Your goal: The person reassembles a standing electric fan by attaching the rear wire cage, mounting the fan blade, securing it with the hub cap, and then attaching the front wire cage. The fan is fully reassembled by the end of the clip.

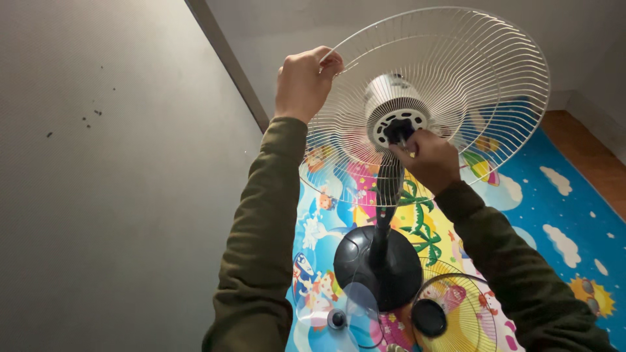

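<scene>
A standing fan rises from a round black base (365,251) on a black pole (387,195). Its white wire rear grille (482,72) is mounted around the motor hub (390,107). My left hand (305,81) grips the upper left rim of the grille. My right hand (427,160) is closed at the centre of the hub, on the fastening around the black shaft; what it pinches is too small to tell. Both arms wear dark olive sleeves.
On the colourful cartoon play mat (554,215) lie a clear fan blade (342,316) and the front grille (456,313) with its black centre cap, both next to the base. A grey wall (117,195) fills the left. Bare wooden floor (587,150) shows at far right.
</scene>
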